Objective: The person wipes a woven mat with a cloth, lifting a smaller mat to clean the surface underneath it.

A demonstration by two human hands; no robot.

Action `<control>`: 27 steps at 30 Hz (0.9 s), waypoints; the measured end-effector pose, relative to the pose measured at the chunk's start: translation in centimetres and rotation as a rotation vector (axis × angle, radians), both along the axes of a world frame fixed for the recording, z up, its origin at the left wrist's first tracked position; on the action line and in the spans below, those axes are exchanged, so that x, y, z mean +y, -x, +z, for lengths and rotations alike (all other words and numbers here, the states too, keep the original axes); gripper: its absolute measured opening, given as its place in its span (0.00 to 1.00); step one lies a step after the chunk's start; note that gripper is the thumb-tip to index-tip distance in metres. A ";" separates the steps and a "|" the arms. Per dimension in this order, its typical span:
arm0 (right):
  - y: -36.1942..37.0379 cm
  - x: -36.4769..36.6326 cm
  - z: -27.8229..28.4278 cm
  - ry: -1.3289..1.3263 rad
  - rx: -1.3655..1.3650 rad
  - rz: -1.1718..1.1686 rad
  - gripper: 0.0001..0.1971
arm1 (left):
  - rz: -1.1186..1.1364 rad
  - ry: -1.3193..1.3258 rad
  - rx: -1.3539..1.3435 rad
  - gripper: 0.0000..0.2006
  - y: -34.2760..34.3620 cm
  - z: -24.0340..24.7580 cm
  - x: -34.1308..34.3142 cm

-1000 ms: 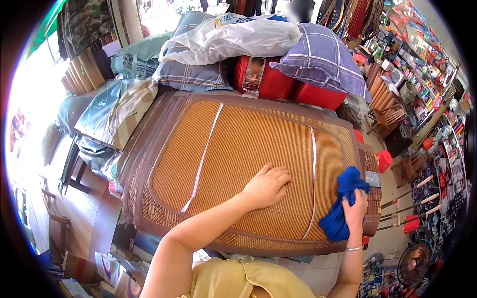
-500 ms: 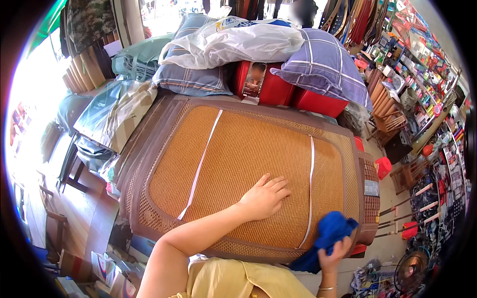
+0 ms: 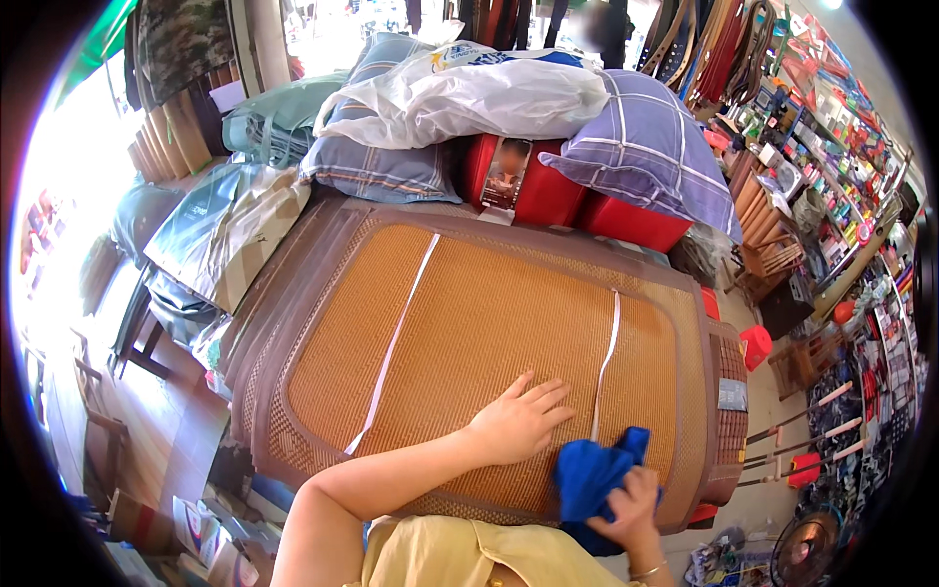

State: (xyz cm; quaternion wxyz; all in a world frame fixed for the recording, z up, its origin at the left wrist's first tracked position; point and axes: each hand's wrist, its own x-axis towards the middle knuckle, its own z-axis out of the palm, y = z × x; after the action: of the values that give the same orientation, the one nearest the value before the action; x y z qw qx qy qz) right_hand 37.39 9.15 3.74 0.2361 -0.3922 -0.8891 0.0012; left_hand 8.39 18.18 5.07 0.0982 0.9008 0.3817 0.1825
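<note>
One blue cloth [image 3: 592, 479], bunched in curled grip of right hand [image 3: 631, 514], slid left from mat's [image 3: 479, 323] right edge; now covers new near patch by right white strap [image 3: 607, 357]. Left hand [image 3: 514, 427] flat on mat, holding nothing.

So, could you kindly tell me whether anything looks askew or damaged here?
The stacked mats look slightly askew: their edges fan out unevenly at the left instead of lining up. No damage stands out.
</note>
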 end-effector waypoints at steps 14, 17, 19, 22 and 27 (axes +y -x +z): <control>-2.3 7.9 2.3 -0.060 -0.009 -0.258 0.22 | -0.013 0.008 -0.008 0.26 -0.3 0.0 0.1; 1.5 3.9 2.5 -0.015 -0.035 -0.082 0.22 | -0.001 0.015 -0.023 0.25 -0.1 -0.4 0.1; 1.4 0.4 1.1 -0.064 -0.034 0.006 0.23 | -0.011 -0.016 -0.040 0.25 -0.3 -0.6 0.2; -0.7 -5.2 -3.6 -0.165 -0.056 -0.024 0.21 | -0.030 0.031 -0.043 0.25 -0.4 0.0 0.0; -4.3 -7.3 -6.7 -0.191 0.028 -0.241 0.22 | -0.019 0.056 -0.004 0.25 -0.1 0.1 -0.1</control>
State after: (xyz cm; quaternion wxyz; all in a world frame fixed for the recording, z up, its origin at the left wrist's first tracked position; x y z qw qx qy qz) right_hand 41.71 1.83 -2.93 0.2831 -0.4719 -0.8282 -0.1062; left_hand 8.46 18.07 5.21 0.1259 0.9010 0.3777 0.1724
